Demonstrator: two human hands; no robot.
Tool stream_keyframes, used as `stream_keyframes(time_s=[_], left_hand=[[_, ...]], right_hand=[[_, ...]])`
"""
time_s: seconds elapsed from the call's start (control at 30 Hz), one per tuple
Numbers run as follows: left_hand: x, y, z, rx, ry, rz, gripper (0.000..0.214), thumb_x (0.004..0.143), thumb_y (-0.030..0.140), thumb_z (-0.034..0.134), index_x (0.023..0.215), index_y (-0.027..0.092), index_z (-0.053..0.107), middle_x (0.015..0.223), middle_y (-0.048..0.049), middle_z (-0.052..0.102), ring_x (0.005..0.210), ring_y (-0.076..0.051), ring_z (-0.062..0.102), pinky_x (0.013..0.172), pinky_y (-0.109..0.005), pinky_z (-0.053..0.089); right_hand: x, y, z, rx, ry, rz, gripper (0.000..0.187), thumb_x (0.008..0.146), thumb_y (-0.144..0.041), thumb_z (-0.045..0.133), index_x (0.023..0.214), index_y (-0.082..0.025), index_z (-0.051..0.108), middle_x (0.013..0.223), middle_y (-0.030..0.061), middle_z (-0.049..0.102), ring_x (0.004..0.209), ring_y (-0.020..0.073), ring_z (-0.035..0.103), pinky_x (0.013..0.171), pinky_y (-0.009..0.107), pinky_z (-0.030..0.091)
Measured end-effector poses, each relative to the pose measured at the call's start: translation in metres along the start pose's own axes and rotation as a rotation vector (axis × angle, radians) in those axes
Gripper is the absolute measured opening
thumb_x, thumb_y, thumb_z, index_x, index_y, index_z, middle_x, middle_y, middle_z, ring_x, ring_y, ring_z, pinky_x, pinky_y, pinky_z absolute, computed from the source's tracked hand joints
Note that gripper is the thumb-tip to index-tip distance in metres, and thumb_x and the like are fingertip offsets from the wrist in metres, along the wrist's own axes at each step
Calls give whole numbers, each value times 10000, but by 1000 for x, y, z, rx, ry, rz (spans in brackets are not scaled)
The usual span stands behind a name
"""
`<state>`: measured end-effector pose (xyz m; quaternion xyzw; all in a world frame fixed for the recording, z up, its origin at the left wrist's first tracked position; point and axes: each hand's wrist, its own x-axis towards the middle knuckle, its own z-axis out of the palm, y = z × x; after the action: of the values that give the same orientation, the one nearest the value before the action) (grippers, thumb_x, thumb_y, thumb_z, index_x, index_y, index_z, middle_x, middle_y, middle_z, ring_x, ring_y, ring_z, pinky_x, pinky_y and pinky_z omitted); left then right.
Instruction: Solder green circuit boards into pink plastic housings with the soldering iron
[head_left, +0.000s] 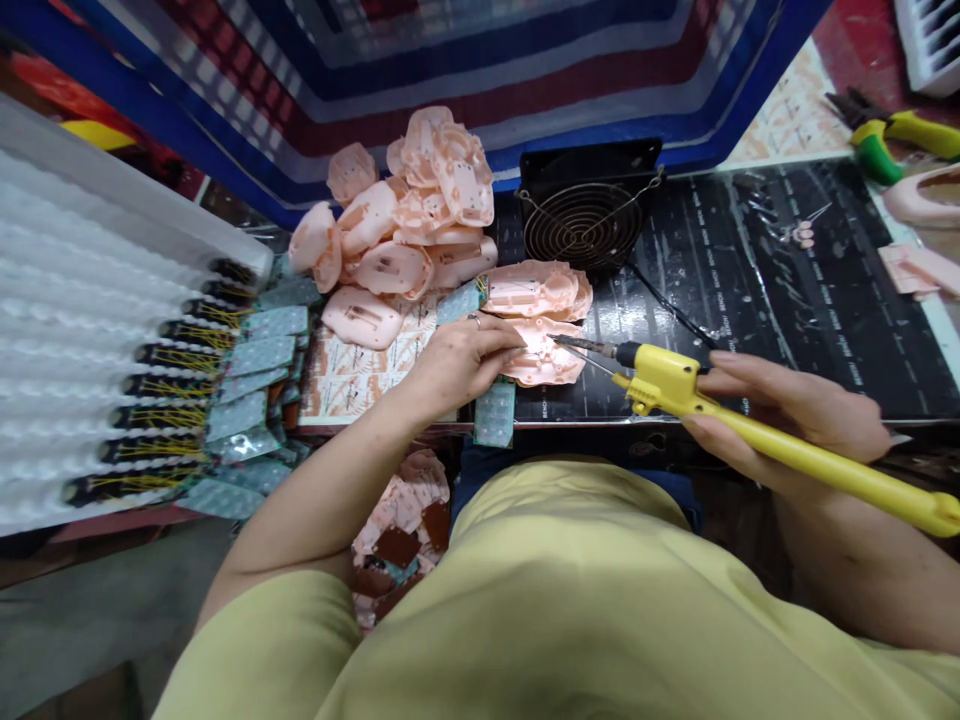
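My right hand (795, 410) is wrapped round a yellow soldering iron (720, 410) with a solder-feed tube beside its tip. That tip reaches into a pale pink plastic shell (555, 368) lying on the bench's front part. At the shell's left side my left hand (469, 355) has its fingers pressed together; what they pinch is hidden. A green circuit board (494, 413) juts over the bench edge just below the shell. Behind it lie further pink shells (532, 290) and another green board (459, 300), partly covered by my left hand.
A black fan (589, 220) with a wire guard stands behind the work. Pink shells are piled (405, 220) at back left, before a blue crate (585, 120). Boards with yellow wires (251, 360) line a white ridged tray (97, 300). Pliers (892, 135) lie far right.
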<state>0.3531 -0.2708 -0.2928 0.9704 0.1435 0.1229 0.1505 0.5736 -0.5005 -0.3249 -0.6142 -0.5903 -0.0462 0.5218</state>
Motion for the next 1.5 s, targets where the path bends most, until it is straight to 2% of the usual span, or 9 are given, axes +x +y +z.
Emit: stream_keyframes(time_s=[0.23, 0.4, 0.57, 0.67, 0.8, 0.97, 1.2, 1.37, 1.5], left_hand=[[4, 7, 0, 76, 62, -124, 119, 880, 203, 639, 921, 158, 741, 799, -30, 720, 688, -147, 636, 727, -272, 467], [8, 10, 4, 222, 19, -66, 168, 905, 235, 601, 849, 168, 745, 793, -53, 724, 760, -190, 647, 737, -305, 443], [9, 11, 9, 309, 33, -9, 184, 910, 222, 575, 817, 164, 723, 822, -57, 738, 806, -221, 658, 794, -356, 440], [10, 13, 8, 354, 23, 6, 196, 912, 216, 556, 806, 163, 712, 804, -59, 733, 793, -222, 655, 796, -369, 431], [13, 16, 6, 396, 18, 29, 207, 907, 198, 537, 790, 155, 702, 773, -65, 719, 792, -231, 649, 781, -379, 423], [15, 19, 3, 434, -7, 51, 220, 905, 181, 515, 791, 144, 700, 784, -90, 714, 800, -239, 638, 782, -400, 428], [16, 19, 4, 446, -5, 42, 193, 887, 180, 538, 784, 154, 699, 776, -89, 708, 800, -231, 635, 792, -397, 435], [15, 19, 3, 436, -13, 44, 195, 885, 180, 533, 789, 151, 700, 795, -94, 716, 810, -242, 637, 803, -411, 444], [16, 20, 2, 457, -8, 52, 212, 893, 182, 521, 782, 148, 698, 779, -94, 712, 800, -244, 637, 791, -409, 447]], right_hand=[[2, 2, 1, -33, 5, -95, 462, 810, -239, 785, 1247, -304, 652, 964, 6, 763, 733, 212, 738, 622, 322, 631], [0, 6, 2, -76, -15, -48, 454, 839, -275, 760, 1275, -304, 637, 925, 21, 763, 731, 226, 740, 615, 344, 637], [-3, 15, 10, 72, 7, -105, 433, 756, -198, 822, 1152, -295, 674, 866, -1, 753, 690, 204, 723, 535, 313, 617], [0, 14, 14, 190, -1, -144, 383, 726, -128, 827, 1043, -283, 679, 779, -15, 726, 649, 182, 702, 531, 301, 618], [6, 12, 16, 218, -41, -174, 317, 713, -76, 820, 935, -244, 670, 748, -6, 709, 638, 159, 692, 550, 272, 615], [12, 13, 17, 222, -49, -253, 308, 706, -112, 840, 940, -215, 668, 755, 2, 714, 634, 152, 692, 550, 249, 613], [21, 10, 14, 205, -73, -291, 316, 721, -108, 816, 927, -298, 669, 698, -41, 705, 575, 163, 687, 487, 254, 608], [21, 10, 13, 190, -61, -256, 284, 747, -112, 795, 912, -296, 656, 697, -39, 699, 579, 157, 684, 482, 249, 599], [24, 11, 15, 210, -60, -341, 267, 730, -101, 803, 905, -240, 656, 664, -12, 689, 573, 164, 684, 496, 241, 605]])
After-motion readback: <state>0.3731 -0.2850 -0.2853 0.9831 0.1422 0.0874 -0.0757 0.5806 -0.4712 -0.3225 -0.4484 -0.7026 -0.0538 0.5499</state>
